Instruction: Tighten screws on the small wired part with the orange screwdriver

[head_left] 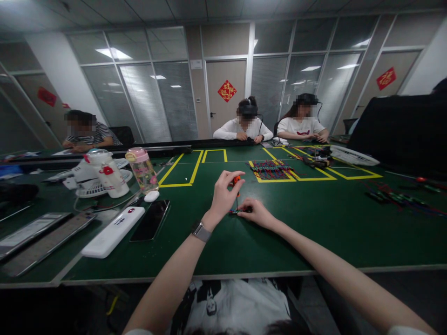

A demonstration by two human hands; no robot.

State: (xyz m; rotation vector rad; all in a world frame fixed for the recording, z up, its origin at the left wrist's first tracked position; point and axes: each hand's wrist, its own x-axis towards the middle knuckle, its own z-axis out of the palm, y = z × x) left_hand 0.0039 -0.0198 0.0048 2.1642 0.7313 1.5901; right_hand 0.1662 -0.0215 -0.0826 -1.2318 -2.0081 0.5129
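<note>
Screwdriver [237,179] upright in closed pinch of left hand [223,193], over board [233,212] with right hand [259,213] at right edge, grip unclear.

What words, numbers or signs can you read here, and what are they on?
"福" on the right red diamond.
Middle red diamond: gold characters, too blurred to read surely.
Too small or blurred to read: left red diamond, white wall notice, marks on the long white case.
</note>
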